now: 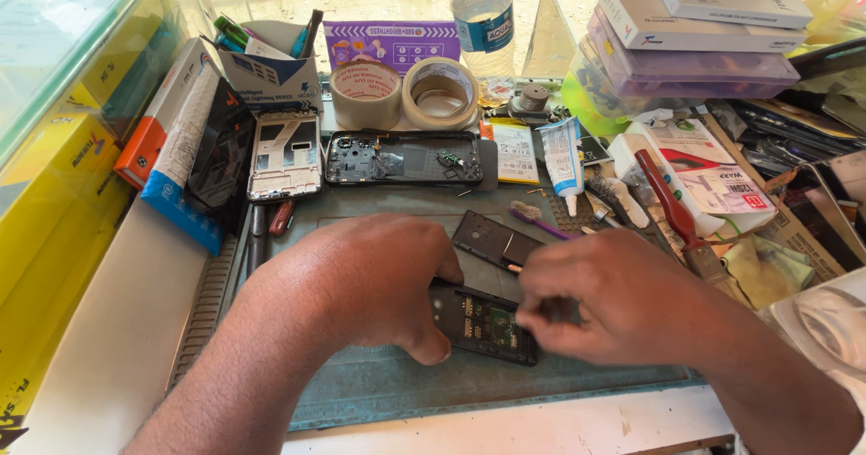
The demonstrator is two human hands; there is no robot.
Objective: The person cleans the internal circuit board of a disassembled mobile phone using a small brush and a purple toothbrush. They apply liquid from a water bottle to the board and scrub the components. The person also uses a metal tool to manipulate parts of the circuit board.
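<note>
Your left hand [374,288] lies curled over the near end of an opened phone [483,324] on the grey mat [379,387], thumb pressed at its lower edge, pinning it to the desk. Your right hand [613,297] is pinched shut at the phone's other end; it is blurred, so you cannot tell whether the fingers hold a small part or only touch the board. Just beyond both hands lies a dark back cover [494,238], almost touching your right knuckles. Farther out, past your left hand, sit a stripped phone frame [403,158] and a white frame [286,156], with two tape rolls [403,94] behind. Beyond your right hand lie a purple brush [538,220], a glue tube [563,159] and a red-handled tool [672,207].
</note>
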